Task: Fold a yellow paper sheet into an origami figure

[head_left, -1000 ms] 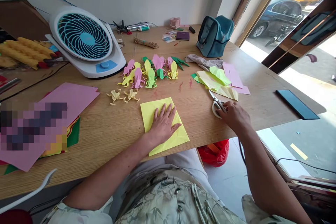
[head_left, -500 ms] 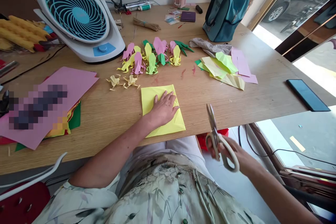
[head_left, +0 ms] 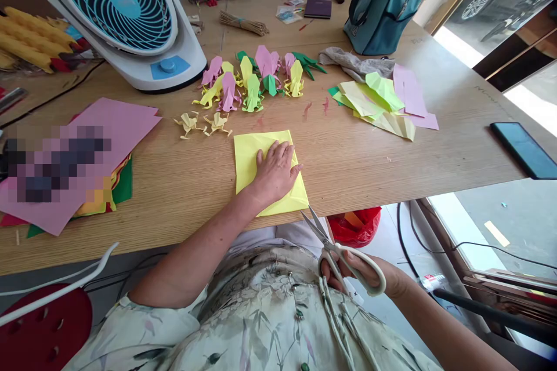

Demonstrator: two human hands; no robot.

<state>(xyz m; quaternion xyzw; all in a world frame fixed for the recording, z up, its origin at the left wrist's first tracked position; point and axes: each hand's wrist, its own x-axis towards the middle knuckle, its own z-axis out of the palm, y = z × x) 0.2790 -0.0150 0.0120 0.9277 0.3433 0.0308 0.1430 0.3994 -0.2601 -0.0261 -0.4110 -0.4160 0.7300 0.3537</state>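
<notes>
A yellow sheet of folded paper [head_left: 249, 159] lies near the front edge of the table. My left hand [head_left: 275, 171] rests flat on it, palm down, fingers stretched towards the far side. In my right hand [head_left: 363, 269] are scissors [head_left: 325, 239] with cream handles, held just off the table's front edge. Their blades are parted and point up and left, with the tips close to the paper's near right corner. Whether the tips touch the paper I cannot tell.
Several folded paper frogs [head_left: 252, 93] stand beyond the yellow paper. Loose coloured papers [head_left: 378, 98] lie at the right, a stack of paper [head_left: 130, 116] at the left. A fan [head_left: 126, 6], a teal bag [head_left: 376, 6] and a phone [head_left: 524, 149] are also on the table. Below hangs a red bag [head_left: 363, 229].
My right hand has brought the scissors left towards the paper's near corner, and the blades have spread apart. My left hand stays on the paper. The view has shifted slightly.
</notes>
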